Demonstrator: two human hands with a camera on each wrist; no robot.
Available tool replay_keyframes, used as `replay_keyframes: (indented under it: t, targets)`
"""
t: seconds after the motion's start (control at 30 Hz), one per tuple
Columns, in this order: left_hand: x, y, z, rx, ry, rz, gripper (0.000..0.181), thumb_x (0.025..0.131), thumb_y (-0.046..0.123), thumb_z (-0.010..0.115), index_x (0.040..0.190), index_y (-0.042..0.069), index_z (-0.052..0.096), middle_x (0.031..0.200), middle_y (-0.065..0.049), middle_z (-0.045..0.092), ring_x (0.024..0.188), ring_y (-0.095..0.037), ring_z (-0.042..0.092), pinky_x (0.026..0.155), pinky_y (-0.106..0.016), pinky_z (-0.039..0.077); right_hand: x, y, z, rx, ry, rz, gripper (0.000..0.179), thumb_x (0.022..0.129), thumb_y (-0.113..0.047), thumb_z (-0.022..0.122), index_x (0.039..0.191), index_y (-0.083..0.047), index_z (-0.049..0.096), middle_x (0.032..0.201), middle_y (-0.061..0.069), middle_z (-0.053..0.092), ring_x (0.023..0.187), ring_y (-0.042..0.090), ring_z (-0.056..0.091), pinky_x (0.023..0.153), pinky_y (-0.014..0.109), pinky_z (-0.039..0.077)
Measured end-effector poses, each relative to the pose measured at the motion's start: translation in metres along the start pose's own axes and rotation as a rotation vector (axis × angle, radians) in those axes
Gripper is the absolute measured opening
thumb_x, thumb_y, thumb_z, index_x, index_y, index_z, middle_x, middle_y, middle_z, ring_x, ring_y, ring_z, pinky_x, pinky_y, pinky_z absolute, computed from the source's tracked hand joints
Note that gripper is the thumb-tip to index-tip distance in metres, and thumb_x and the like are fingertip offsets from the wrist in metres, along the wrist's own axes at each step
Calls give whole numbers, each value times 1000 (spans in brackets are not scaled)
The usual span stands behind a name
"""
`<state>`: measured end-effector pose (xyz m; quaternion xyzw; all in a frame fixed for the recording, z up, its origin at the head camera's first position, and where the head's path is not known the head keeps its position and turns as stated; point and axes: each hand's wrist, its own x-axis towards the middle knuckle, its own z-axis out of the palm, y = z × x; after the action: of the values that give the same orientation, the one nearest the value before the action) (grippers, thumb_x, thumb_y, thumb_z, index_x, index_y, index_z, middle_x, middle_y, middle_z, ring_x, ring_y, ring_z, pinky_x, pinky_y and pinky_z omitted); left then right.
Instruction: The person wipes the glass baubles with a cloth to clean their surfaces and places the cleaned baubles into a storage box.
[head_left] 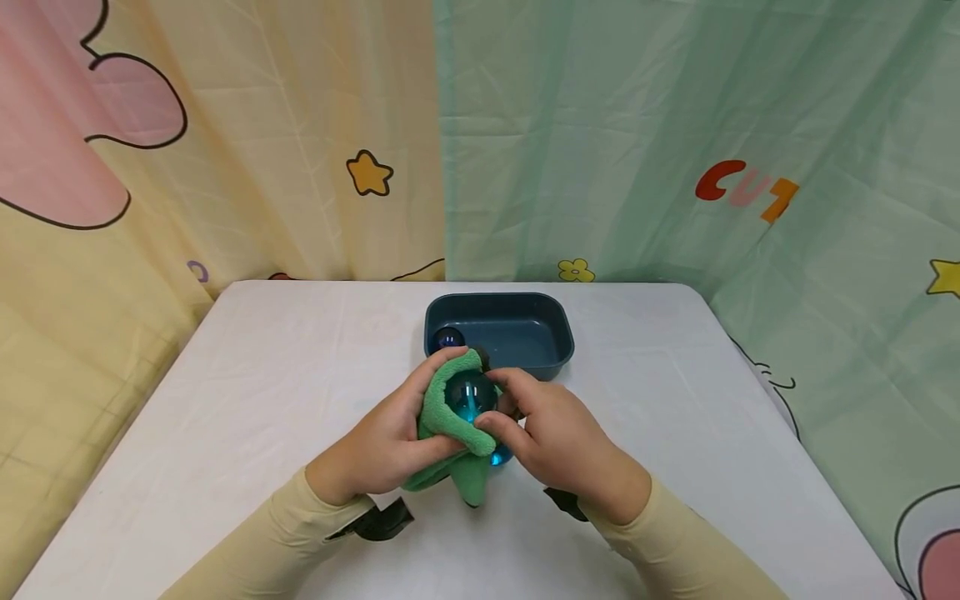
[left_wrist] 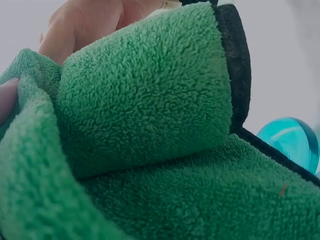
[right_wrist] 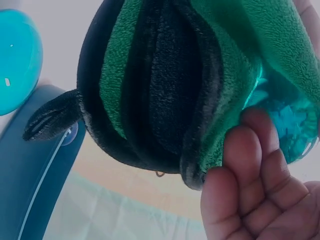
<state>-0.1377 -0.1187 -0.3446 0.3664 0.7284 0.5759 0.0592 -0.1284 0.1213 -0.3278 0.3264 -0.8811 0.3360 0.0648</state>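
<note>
The teal ball (head_left: 471,395) sits in a fold of green cloth (head_left: 437,408), held up between the two hands over the bench (head_left: 225,433), just on the near side of a dark blue tray (head_left: 517,333). The left hand (head_left: 378,450) is clamped on the cloth, its thumb low and its fingers higher up, so that the folded fabric cups the ball's left side. The right hand (head_left: 558,433) has thumb and forefinger bent against the ball's bare right side, pinching it.

The ball is see-through and glossy, so it is probably hard, smooth and inclined to slip or roll; whether it is glass or plastic I cannot tell. If glass, it would likely feel heavy for its size and could chip when dropped. A hold round its widest part, thumb opposite fingers, should be safest, with the cloth adding friction.

The cloth has a fuzzy pile and a dark edging; it looks light, limp and easy to bunch, best held by a thick fold rather than one layer. A light blue ball (head_left: 500,455) shows beyond the cloth, and a dark ball (head_left: 448,337) lies in the tray's left end.
</note>
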Motion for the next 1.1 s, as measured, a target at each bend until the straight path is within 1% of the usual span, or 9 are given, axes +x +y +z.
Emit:
replay_keyframes:
  t: [0.1, 0.27, 0.47, 0.6, 0.7, 0.8, 0.9, 1.0, 1.1]
  targets:
    - [0, 0, 0, -9, 1, -10, 85, 97, 4, 74, 165, 21, 25, 154, -8, 48, 132, -22, 57, 112, -28, 47, 0, 0, 1, 19, 2, -7, 49, 102, -22, 71, 140, 3, 53, 91, -2, 71, 81, 7, 65, 72, 24, 57]
    - [0, 1, -3, 0, 10, -1, 88, 96, 2, 75, 165, 19, 24, 154, -7, 49, 132, -22, 57, 112, -28, 47, 0, 1, 1, 47, -21, -55, 62, 101, -14, 72, 152, -3, 39, 100, 0, 72, 90, 10, 68, 79, 29, 60]
    - [2, -2, -5, 9, 11, 0, 86, 97, 3, 73, 165, 18, 23, 157, -8, 46, 132, -23, 57, 112, -28, 46, 1, 4, 1, -38, -5, -89, 60, 100, -8, 72, 152, -6, 42, 108, 5, 74, 94, 15, 72, 84, 33, 62]
    - [4, -2, -5, 25, 7, -15, 84, 98, 5, 73, 165, 19, 24, 157, -7, 47, 133, -23, 57, 112, -28, 47, 4, 5, 0, -58, -19, -45, 54, 101, -13, 71, 149, -3, 46, 102, 2, 75, 88, 11, 71, 78, 27, 60]
    - [5, -3, -5, 36, 4, -25, 83, 98, 7, 74, 165, 20, 25, 156, -6, 47, 133, -24, 56, 112, -28, 48, 6, 5, -1, -28, -54, 21, 49, 104, -21, 68, 144, 0, 49, 94, -2, 73, 79, 7, 65, 72, 23, 57]
    - [6, -5, -5, 42, 1, -31, 83, 99, 8, 73, 165, 18, 25, 155, -6, 47, 133, -24, 56, 112, -28, 48, 7, 6, 0, 4, -65, 70, 49, 105, -25, 66, 143, 3, 51, 91, -3, 69, 79, 6, 61, 73, 23, 56]
    - [7, -7, -6, 47, 8, -26, 83, 99, 8, 73, 165, 16, 24, 155, -7, 47, 133, -24, 55, 112, -29, 48, 7, 6, 3, 29, -52, 64, 55, 105, -22, 67, 150, 1, 45, 96, -1, 71, 87, 10, 66, 78, 25, 59]
    - [7, -8, -7, 50, 25, -32, 84, 97, 7, 74, 164, 18, 25, 156, -6, 47, 133, -24, 55, 111, -31, 48, 7, 6, 4, 33, -46, 35, 61, 104, -15, 68, 157, -6, 38, 103, 1, 73, 94, 13, 70, 82, 28, 61]
    - [6, -7, -9, 44, 36, -52, 85, 96, 7, 76, 164, 22, 26, 155, -5, 48, 132, -24, 56, 110, -30, 49, 7, 6, 5, 8, -38, 2, 63, 102, -8, 68, 158, -11, 38, 107, 2, 74, 96, 14, 72, 84, 30, 61]
